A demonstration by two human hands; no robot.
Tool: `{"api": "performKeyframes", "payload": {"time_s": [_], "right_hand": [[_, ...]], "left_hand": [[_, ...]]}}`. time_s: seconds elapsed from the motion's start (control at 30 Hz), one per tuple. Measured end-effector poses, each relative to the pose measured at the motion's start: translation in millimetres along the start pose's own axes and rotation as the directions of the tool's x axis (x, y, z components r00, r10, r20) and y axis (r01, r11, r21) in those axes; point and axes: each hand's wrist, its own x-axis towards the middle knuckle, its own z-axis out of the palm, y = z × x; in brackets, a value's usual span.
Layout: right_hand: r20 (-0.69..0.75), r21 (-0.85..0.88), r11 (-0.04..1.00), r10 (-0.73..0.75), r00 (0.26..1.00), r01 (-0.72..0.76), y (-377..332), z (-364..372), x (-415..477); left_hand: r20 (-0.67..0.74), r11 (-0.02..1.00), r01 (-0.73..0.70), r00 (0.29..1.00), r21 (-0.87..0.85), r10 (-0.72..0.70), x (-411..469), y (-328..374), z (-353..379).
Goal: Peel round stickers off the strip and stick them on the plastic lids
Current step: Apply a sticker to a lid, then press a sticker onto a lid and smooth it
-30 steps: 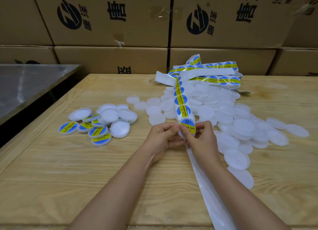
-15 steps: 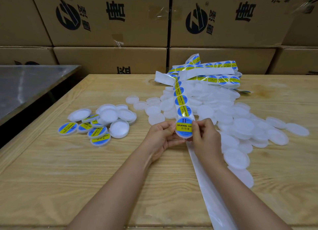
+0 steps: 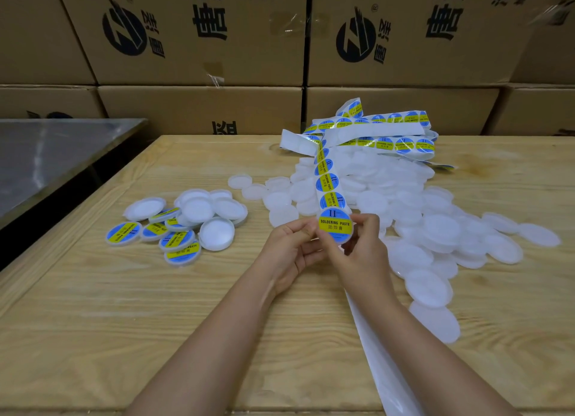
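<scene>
a pale wooden table carries a heap of plain white lids, stickered lids and sticker strip.

Round blue-and-yellow sticker is covering a white lid, tilted toward the viewer; strip is trailing over heaped bare lids.

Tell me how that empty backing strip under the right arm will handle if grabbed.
The backing strip is probably floppy: it lies limp and flat along the table, running to its near edge. It is likely light and slick, given its thin, glossy look.
</scene>
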Motion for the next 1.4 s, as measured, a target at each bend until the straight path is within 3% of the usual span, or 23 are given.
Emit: {"api": "performKeyframes", "payload": {"time_s": [0.13, 0.23, 0.3, 0.37, 0.43, 0.53, 0.67, 0.77, 0.9, 1.1, 1.2, 1.33, 1.4], "right_hand": [[0.037, -0.054, 0.998, -0.020, 0.999, 0.022, 3.8, -1.5, 1.2], [0.069, -0.056, 0.997, -0.040, 0.997, 0.044, 4.6, -1.4, 1.1], [0.086, -0.045, 0.998, -0.044, 0.995, 0.048, 5.4, -2.8, 2.2], [0.115, -0.059, 0.997, -0.033, 0.993, 0.041, 6.0, -4.9, 3.0], [0.134, -0.067, 0.997, -0.016, 0.991, 0.025, 5.6, -6.3, 3.7], [0.152, -0.092, 0.996, 0.000, 0.988, 0.014, 3.5, -8.1, 4.7], [0.165, -0.115, 0.993, 0.011, 0.986, 0.008, 1.9, -9.8, 4.7], [0.150, -0.153, 0.988, 0.020, 0.989, 0.003, 1.9, -10.1, 5.0], [0.115, -0.229, 0.972, -0.018, 0.993, 0.044, 3.0, -11.0, 6.2], [0.123, -0.380, 0.918, -0.074, 0.990, 0.116, 6.3, -12.0, 8.5], [0.148, -0.447, 0.891, -0.022, 0.989, 0.087, 5.7, -13.8, 10.0], [0.163, -0.559, 0.826, 0.027, 0.986, 0.070, 2.4, -18.0, 11.1], [0.182, -0.629, 0.773, 0.044, 0.982, 0.082, 1.5, -19.6, 12.0]], "left_hand": [[-0.066, 0.999, -0.027, 0.997, 0.034, 0.029, 1.8, 2.7, -0.7], [-0.198, 0.994, -0.102, 0.974, 0.031, 0.106, 3.4, 11.2, -2.3], [-0.359, 0.981, -0.174, 0.913, 0.084, 0.193, 5.7, 19.4, -8.5], [-0.501, 0.944, -0.260, 0.801, 0.202, 0.328, 7.3, 29.3, -19.6], [-0.538, 0.832, -0.321, 0.645, 0.453, 0.542, 4.7, 40.1, -34.7], [-0.332, 0.463, -0.224, 0.448, 0.858, 0.830, -6.4, 54.9, -60.0], [-0.218, 0.224, 0.026, 0.358, 0.974, 0.908, -16.3, 62.7, -88.0], [-0.225, 0.161, 0.199, 0.364, 0.967, 0.904, -18.8, 59.8, -104.2], [-0.365, 0.210, 0.396, 0.371, 0.894, 0.853, -19.4, 59.6, -116.9], [-0.371, 0.108, 0.547, 0.397, 0.830, 0.839, -16.9, 53.4, -115.9], [-0.270, 0.027, 0.504, 0.416, 0.864, 0.869, -15.7, 52.8, -108.5], [0.091, -0.272, 0.322, 0.482, 0.907, 0.872, -11.6, 48.0, -86.0], [0.209, -0.349, 0.196, 0.511, 0.916, 0.834, -8.9, 44.2, -74.4]]}}
